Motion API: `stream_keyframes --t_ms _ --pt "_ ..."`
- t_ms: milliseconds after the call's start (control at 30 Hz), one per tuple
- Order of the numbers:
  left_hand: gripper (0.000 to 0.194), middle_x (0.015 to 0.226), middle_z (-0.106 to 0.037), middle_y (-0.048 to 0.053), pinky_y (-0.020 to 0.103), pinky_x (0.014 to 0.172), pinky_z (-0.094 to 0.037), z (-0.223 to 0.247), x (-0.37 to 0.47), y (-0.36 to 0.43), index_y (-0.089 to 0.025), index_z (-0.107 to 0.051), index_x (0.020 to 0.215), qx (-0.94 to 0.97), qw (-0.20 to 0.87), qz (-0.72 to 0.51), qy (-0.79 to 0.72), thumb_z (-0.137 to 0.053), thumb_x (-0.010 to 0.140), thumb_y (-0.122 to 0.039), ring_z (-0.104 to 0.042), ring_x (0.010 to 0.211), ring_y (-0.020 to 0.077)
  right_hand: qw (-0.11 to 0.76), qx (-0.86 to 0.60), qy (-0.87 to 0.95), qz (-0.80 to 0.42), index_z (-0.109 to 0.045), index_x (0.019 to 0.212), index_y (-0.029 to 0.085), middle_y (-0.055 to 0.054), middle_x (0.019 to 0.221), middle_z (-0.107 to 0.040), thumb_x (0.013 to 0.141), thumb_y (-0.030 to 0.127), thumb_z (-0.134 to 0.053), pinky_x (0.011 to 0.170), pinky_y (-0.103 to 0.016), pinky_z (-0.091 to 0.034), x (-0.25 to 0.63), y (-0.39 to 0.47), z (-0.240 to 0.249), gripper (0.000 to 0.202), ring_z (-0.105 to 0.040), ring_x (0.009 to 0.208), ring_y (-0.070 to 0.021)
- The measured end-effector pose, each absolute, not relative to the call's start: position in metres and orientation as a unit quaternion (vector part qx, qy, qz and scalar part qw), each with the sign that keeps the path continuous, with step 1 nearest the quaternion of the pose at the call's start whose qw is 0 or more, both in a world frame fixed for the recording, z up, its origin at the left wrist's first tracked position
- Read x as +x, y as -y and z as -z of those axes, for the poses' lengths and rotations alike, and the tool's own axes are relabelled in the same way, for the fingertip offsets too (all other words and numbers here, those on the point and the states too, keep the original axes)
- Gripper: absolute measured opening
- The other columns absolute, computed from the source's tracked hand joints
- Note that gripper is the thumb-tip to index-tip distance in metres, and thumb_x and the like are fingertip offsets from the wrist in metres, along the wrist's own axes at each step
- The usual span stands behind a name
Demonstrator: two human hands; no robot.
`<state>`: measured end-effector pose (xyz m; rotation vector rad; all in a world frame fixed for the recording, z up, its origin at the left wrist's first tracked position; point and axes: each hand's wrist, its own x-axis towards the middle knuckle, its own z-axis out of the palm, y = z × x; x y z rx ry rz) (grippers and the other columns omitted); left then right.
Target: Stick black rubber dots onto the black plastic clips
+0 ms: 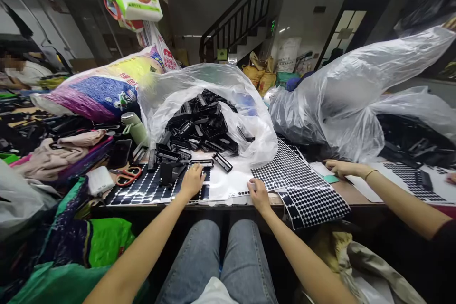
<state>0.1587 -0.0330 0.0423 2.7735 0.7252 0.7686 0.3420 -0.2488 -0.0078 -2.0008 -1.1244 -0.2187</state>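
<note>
My left hand [193, 181] reaches to a black plastic part [201, 163] at the near side of the pile, its fingers bent against the part's lower edge. Whether the fingers grip it is hard to make out. My right hand [259, 194] rests at the table's front edge, fingers curled at the border of a sheet of black dots [281, 167]; what they hold, if anything, is too small to tell. Another black part [223, 162] lies between the hands, farther back. Many black parts [199, 123] spill from an open clear plastic bag [263, 140].
Orange scissors [128, 176], a white case [100, 181], a phone [120, 153] and a green bottle [134, 128] are at the left. A co-worker's arm [395, 197] reaches in from the right, near a second clear bag [331, 104]. A dotted sheet [315, 204] overhangs the front edge.
</note>
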Motion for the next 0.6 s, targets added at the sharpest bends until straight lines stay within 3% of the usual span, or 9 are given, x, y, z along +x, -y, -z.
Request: stream_keyframes --t_ms 133,233,367,433,500,600 --pt "0.022 0.115 -0.053 0.022 0.051 0.096 -0.031 -0.053 0.177 -0.001 -0.009 -0.063 0.087 0.911 0.142 -0.269 -0.28 -0.046 0.075 -0.011 -0.037 0.121 0.0344 0.373 -0.806 0.457 0.044 -0.055 0.083 0.015 -0.009 0.085 -0.06 0.086 0.025 -0.04 0.079 -0.035 -0.043 0.344 0.251 0.001 0.018 -0.054 0.084 -0.0193" --pt "0.015 0.116 -0.054 0.021 0.051 0.099 -0.027 -0.053 0.181 -0.011 -0.011 -0.062 0.073 0.894 0.206 -0.273 -0.289 -0.047 0.072 -0.009 -0.034 0.124 0.0341 0.329 -0.806 0.491 -0.018 -0.058 0.076 0.017 -0.005 0.078 -0.059 0.079 0.021 -0.05 0.072 -0.028 -0.044 0.341 0.25 -0.006 0.009 -0.055 0.076 -0.0154" --pt "0.013 0.119 -0.054 0.016 0.047 0.102 -0.027 -0.053 0.182 -0.004 -0.014 -0.059 0.077 0.854 0.303 -0.296 -0.303 -0.05 0.077 -0.022 -0.034 0.124 0.0304 0.283 -0.815 0.499 -0.081 -0.06 0.072 0.017 -0.003 0.076 -0.058 0.076 0.02 -0.054 0.066 -0.024 -0.043 0.344 0.244 -0.015 0.007 -0.055 0.07 -0.0131" --pt "0.02 0.105 -0.061 0.013 0.044 0.093 -0.038 -0.055 0.177 0.009 -0.015 -0.057 0.081 0.828 0.36 -0.294 -0.313 -0.046 0.081 -0.032 -0.05 0.11 0.0278 0.266 -0.822 0.493 -0.102 -0.06 0.068 0.017 -0.002 0.072 -0.057 0.075 0.019 -0.055 0.064 -0.024 -0.043 0.346 0.24 -0.02 0.008 -0.055 0.067 -0.013" --pt "0.028 0.082 -0.065 0.009 0.038 0.075 -0.05 -0.059 0.168 0.024 -0.015 -0.055 0.081 0.807 0.419 -0.272 -0.316 -0.041 0.084 -0.039 -0.062 0.086 0.0234 0.255 -0.829 0.484 -0.117 -0.058 0.065 0.017 -0.002 0.07 -0.058 0.073 0.018 -0.056 0.062 -0.024 -0.042 0.347 0.237 -0.024 0.008 -0.055 0.065 -0.0132" --pt "0.024 0.07 -0.064 0.005 0.027 0.054 -0.051 -0.068 0.149 0.046 -0.015 -0.051 0.081 0.688 0.62 -0.18 -0.33 -0.045 0.083 -0.038 -0.065 0.067 0.0187 0.248 -0.836 0.471 -0.131 -0.055 0.061 0.018 -0.003 0.067 -0.057 0.071 0.017 -0.056 0.06 -0.025 -0.042 0.344 0.235 -0.031 0.011 -0.054 0.063 -0.0144"
